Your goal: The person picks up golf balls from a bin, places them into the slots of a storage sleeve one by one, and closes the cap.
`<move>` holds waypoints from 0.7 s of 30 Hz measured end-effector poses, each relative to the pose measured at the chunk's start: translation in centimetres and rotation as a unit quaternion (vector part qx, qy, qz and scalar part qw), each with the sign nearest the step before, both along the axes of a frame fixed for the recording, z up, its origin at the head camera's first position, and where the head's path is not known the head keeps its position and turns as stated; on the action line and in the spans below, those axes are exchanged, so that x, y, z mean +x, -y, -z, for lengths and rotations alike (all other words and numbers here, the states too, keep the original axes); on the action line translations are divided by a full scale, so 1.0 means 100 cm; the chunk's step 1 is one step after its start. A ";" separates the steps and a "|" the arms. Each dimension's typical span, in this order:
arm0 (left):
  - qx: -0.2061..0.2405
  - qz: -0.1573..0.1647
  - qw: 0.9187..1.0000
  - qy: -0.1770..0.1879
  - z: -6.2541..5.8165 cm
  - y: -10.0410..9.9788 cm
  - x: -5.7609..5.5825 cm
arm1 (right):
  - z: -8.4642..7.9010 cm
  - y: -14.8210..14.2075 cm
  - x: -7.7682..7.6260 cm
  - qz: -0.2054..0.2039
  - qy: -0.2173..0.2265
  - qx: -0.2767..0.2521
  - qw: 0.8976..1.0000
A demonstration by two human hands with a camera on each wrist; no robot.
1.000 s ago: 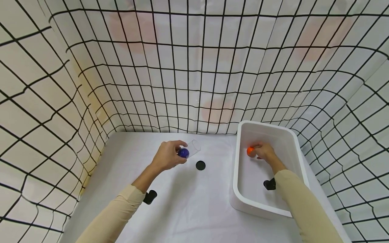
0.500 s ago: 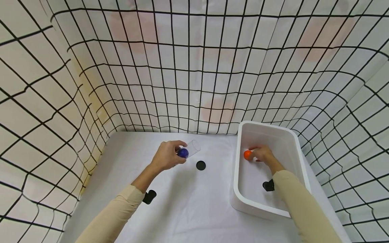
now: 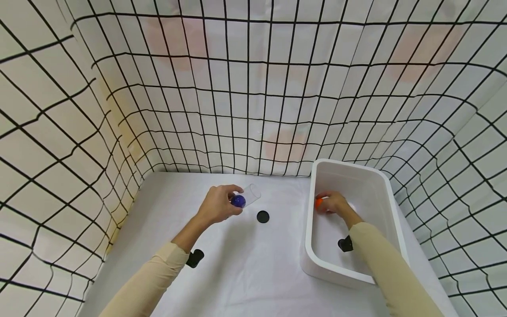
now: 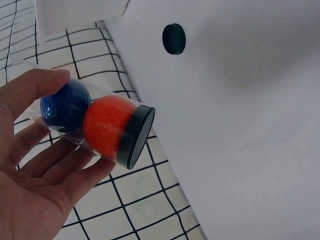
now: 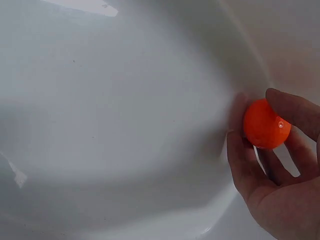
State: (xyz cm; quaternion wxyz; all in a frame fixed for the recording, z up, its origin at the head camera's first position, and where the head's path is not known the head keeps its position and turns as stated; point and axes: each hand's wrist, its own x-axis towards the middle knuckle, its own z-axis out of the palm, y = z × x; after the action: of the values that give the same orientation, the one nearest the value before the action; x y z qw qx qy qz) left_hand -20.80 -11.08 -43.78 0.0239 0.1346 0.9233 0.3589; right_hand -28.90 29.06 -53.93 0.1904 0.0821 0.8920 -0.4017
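My left hand (image 3: pixel 215 204) grips a clear tube (image 3: pixel 252 194) that tilts above the table, its far end pointing up and right. A blue ball (image 3: pixel 238 201) shows inside it. In the left wrist view an orange ball (image 4: pixel 106 125) lies inside beside the blue one, against a black cap (image 4: pixel 136 137) closing that end; my thumb and fingers wrap the tube around the blue ball. Inside the white bin, my right hand (image 3: pixel 334 204) holds another orange ball (image 5: pixel 265 122) close to the left wall, thumb on one side and fingers curled beneath.
On the table (image 3: pixel 253 273) lies a loose black round cap (image 3: pixel 263 216), left of the white bin (image 3: pixel 308 237). The bin's high rim surrounds the right hand. Black netting (image 3: pixel 245 92) over white cloth rises at the back and both sides.
My right hand has moved left across the bin with the orange ball, toward the left wall. The left hand and its tube have stayed nearly still.
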 end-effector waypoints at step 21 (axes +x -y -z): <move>-0.010 0.005 1.000 -0.002 -0.001 -0.001 -0.001 | -0.049 -0.002 0.006 -0.018 -0.062 -0.019 0.998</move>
State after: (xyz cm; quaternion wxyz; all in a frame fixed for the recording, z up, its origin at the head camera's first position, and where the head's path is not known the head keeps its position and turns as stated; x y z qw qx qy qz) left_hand -20.93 -11.00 -43.68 0.0254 0.1399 0.9261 0.3496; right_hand -28.34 29.21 -49.04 0.1437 0.0379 0.8957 -0.4192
